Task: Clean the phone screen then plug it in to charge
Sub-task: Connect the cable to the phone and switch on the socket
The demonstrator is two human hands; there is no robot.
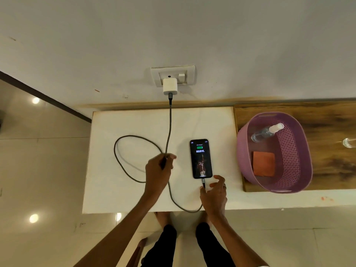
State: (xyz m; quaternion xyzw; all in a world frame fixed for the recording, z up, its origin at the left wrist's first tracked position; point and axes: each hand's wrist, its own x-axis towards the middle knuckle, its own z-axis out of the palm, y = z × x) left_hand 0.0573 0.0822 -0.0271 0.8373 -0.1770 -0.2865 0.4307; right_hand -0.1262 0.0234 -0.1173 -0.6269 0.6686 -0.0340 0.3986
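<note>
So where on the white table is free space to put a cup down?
Bare patches: the white table between cable and basket, above the phone; also its far-left corner. Crowded: the cable loop, and the front edge where both hands work.

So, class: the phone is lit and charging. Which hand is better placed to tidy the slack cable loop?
Left. The left hand already grips the cable beside the loop; the right hand is at the phone plug.
</note>
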